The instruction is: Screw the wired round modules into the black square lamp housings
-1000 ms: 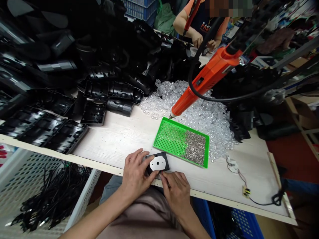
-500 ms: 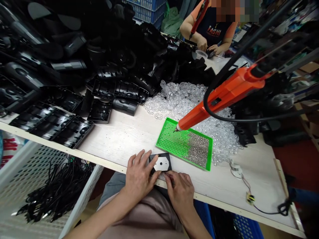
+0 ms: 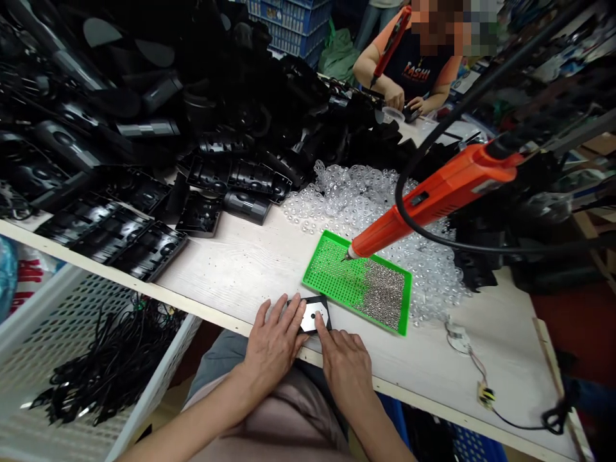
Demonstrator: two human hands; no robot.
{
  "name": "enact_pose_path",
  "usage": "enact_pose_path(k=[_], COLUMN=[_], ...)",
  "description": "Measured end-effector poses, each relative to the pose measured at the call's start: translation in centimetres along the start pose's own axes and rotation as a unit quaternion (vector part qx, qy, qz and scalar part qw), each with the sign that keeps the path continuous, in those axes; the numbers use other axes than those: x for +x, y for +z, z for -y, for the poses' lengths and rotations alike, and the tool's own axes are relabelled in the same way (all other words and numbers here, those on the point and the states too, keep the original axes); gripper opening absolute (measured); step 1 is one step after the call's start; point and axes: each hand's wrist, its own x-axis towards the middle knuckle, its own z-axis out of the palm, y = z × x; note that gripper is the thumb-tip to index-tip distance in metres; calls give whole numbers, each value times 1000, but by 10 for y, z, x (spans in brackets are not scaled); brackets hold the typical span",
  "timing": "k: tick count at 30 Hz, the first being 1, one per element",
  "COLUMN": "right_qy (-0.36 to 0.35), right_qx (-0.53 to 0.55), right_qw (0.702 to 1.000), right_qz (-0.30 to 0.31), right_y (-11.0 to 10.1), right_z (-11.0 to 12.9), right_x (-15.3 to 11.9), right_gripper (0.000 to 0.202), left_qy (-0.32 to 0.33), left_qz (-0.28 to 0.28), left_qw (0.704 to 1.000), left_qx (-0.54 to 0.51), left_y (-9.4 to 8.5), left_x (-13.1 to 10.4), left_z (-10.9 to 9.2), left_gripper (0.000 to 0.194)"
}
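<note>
A black square part with a silver plate point(image 3: 310, 319) lies at the table's front edge. My left hand point(image 3: 275, 337) rests over its left side, fingers stretched out on the plate and the part. From the right, my right hand point(image 3: 345, 359) touches the plate with its index finger extended, while the other fingers are curled. Beyond them is a green tray point(image 3: 308, 280) with small metal screws point(image 3: 387, 289) heaped in its right half. A red electric screwdriver point(image 3: 414, 205) hangs with its tip over the tray.
Clear plastic pieces point(image 3: 437, 276) are piled behind the tray. Black housings point(image 3: 144, 247) cover the left and back. A wired part point(image 3: 458, 339) lies at right. White basket point(image 3: 103, 333) holds black cables below left. Another person point(image 3: 414, 77) works across the table.
My right index finger has moved up from the part's front edge onto the silver plate. My left fingers have shifted further over the plate. The whole view has shifted slightly.
</note>
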Motion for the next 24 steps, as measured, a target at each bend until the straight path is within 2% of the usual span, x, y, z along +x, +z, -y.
enact_pose_path(k=[6,10,12,15,20,24], right_qy=[11,76,103,112,117,115], right_qx=[30,86,95,97,159,157], right_qw=[999,992,987,987,980,980], right_qz=[8,-61,-73,-61,-32,-35], right_y=[-3,-4,-5,-5,-3,0], right_z=[0,-2,-1,4,18,17], right_x=[3,-5,-9,-10,-5,-7], right_gripper=[43,29,25,27,28,28], left_qy=[31,12,12,10,12,10], left_qz=[-27,-29,-24,-16,-24,-24], left_qw=[999,999,1000,1000,999,999], left_qx=[2,1,-5,-20,-23,-33], left_y=[4,3,4,7,12,10], left_x=[0,0,-1,-3,-2,-1], left_z=[4,2,2,3,3,2], left_gripper=[41,39,39,41,41,40])
